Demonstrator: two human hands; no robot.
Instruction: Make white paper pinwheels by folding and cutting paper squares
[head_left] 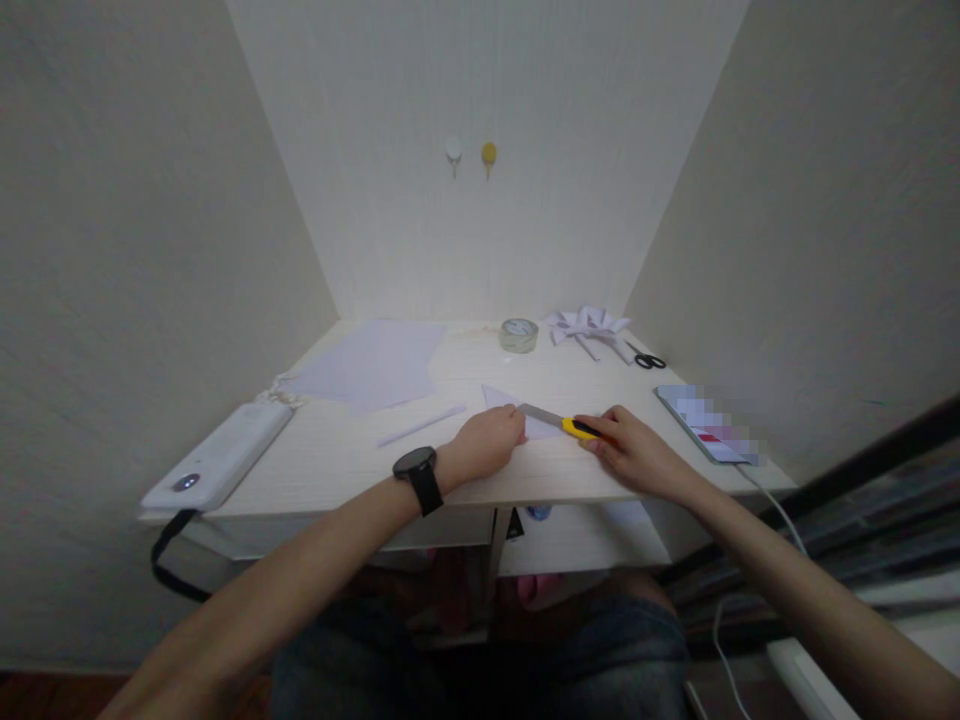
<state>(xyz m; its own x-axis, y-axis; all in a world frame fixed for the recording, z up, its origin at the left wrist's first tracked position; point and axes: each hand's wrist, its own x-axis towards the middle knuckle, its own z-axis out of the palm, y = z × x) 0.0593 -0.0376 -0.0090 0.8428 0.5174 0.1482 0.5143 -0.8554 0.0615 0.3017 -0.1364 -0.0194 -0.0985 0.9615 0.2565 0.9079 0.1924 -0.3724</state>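
Note:
My right hand (pixel 621 445) is closed around the yellow and black handle of a utility knife (pixel 574 427). Its long metal blade extends left to the fingertips of my left hand (pixel 495 440). A small folded piece of white paper (pixel 541 428) lies beneath the blade, one pointed corner rising behind my left hand. The left fingers are curled together and pinch the paper's near left part, which they partly hide. Left of that hand, a thin rolled paper stick (pixel 421 425) rests on the desk.
White sheets (pixel 367 365) lie at the back left of the desk (pixel 330 470). A tape roll (pixel 519 335), a folded paper construction (pixel 589 328) and black-handled scissors (pixel 649 361) sit toward the back. A phone (pixel 706 425) with a cable lies right, a white device (pixel 221 455) left.

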